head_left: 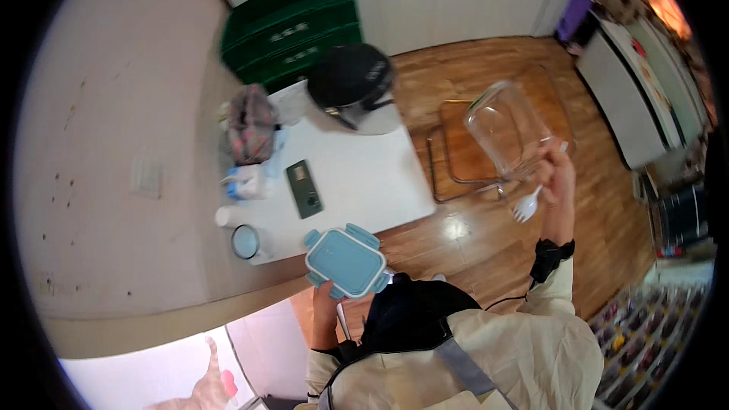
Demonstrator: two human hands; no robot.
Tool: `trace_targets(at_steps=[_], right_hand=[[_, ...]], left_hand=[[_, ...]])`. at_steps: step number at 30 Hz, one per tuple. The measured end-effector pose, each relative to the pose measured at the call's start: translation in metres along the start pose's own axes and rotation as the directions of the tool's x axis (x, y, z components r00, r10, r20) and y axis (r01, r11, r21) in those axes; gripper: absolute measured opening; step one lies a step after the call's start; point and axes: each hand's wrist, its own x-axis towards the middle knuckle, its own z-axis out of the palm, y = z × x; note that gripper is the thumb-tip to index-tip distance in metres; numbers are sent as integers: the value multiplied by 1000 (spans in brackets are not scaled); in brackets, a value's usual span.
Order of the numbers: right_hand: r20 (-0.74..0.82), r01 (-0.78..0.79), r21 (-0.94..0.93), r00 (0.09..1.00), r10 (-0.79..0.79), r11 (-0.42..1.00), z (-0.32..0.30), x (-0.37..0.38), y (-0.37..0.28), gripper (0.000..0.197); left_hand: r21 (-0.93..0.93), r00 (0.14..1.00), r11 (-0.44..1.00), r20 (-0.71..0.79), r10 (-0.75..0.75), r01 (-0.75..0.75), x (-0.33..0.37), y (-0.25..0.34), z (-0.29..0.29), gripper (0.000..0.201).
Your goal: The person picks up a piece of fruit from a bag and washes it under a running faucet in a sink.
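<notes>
Our cream jacket [516, 349] lies nearest the camera, a black band [550, 258] circling the right wrist. Our left hand [325, 300] grips the near corner of a pale blue snap-lock lid [347, 261], held level by the front edge of the white table [372, 182]; the fingers beneath it are hidden. Out to the right, our right hand [557, 175] has its fingers closed on the near end of a clear glass food container [486, 102], tilted above the wooden floor [600, 220], and also holds a white plastic fork [526, 206], tines hanging downward. On the table we see a dark green phone [304, 188], a mug [245, 241] near the lid, a patterned pouch [252, 123] and black headgear [349, 80]. Green crates [292, 26] stand beyond.
</notes>
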Motion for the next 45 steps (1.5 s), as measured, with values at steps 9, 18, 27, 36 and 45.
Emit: trace_targets(at_steps=[9,18,27,36,45], right_hand=[[-763,-135,-233,639,-95,963,-452,-156,81,26],[-771,-899,-172,377,513,402,-445,-427,281,26],[-655,200,-552,497,-569,810,-421,-123,-93,27],[-387,619,-700,93,-918,357,-345,-151,-241,25],[-738,-839,-415,536,409,352,-497,-348,302,40]], left_hand=[[161,938,957,217,-272,240,-12,-42,87,34],[89,943,980,271,-193,175,-38,-34,156,44],[344,844,937,485,-231,59,-31,-23,204,41],[204,928,973,332,-168,103,-53,-20,192,41],[246,932,964,315,-179,102,-48,-35,170,38]])
